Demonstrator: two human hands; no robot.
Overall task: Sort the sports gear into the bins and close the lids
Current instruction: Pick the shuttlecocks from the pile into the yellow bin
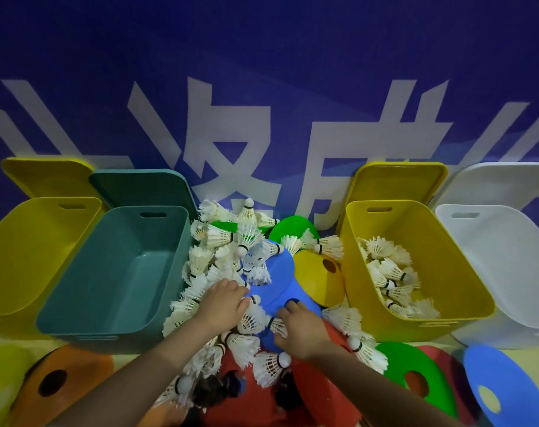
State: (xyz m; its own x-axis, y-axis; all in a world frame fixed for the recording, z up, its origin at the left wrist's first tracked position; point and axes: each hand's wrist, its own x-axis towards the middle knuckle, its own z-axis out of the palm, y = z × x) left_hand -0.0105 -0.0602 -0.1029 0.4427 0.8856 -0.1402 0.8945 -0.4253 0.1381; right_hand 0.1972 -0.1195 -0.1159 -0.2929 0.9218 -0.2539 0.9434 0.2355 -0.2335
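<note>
From my head view, my left hand [223, 303] lies on the pile of white shuttlecocks [212, 257] in the middle, fingers [242, 295] bent over the feathers; whether they actually grip one I cannot tell. My right hand [302, 326] rests just beside it at 3 o'clock, on a blue cone disc [280, 291], with 1 fingertip at the disc's centre hole and the others curled down onto a shuttlecock [277, 325] at the disc's near edge; I cannot tell if that one is pinched.

The pile spreads from 12 o'clock down to 6 o'clock between the bins. At 9 o'clock of my hands stands the teal bin [114, 272], with nothing visible inside, its lid [142, 186] leaning behind it. Further at 9 o'clock is a yellow bin [25, 251], lid also up. At 3 o'clock the other yellow bin [416, 266] holds a heap of shuttlecocks [391, 275], its lid [400, 180] raised behind. Beyond it stands a white bin [502, 272], open.

A yellow cone disc [320, 278] and a green cone disc [293, 228] lie partly under the pile at 1 o'clock. A red disc [320, 389] lies under my right wrist. At 4 o'clock lie another green disc [416, 374] and another blue disc [505, 389]; an orange disc [62, 383] lies at 8 o'clock.
</note>
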